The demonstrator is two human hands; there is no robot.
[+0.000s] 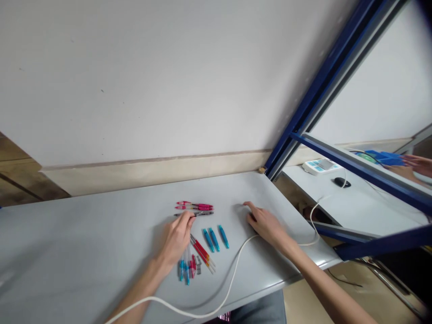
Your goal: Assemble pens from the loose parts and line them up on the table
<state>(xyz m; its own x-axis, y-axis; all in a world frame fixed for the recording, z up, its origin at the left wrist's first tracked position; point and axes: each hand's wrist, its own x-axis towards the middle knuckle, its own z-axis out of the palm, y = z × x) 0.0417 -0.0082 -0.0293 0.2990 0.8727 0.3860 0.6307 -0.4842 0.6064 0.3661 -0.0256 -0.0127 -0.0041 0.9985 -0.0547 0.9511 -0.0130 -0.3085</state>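
Left hand (178, 235) is pinching narrow at the dark pen (206, 213), which is lying just below the pink pens (204, 207). Right hand (268, 227) is pointing its index finger, others curling, over the worktop (84, 238). Can't tell if either is gripping. Three blue barrels (213, 239) are lying between hands; red refills (201, 251) are lying nearer the person.

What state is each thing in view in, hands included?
Left hand: fingertips together at the black pen, grip unclear
Black pen: lying flat, partly covered
Pink pens: two, lying side by side
Blue barrels: three, lying flat, the rightmost set apart
Red refills: loose, bunched
Blue-tipped tubes: lying flat
Right hand: index finger extended, hold unclear
Cable: slack, curved
Mouse: untouched
White device: display unreadable
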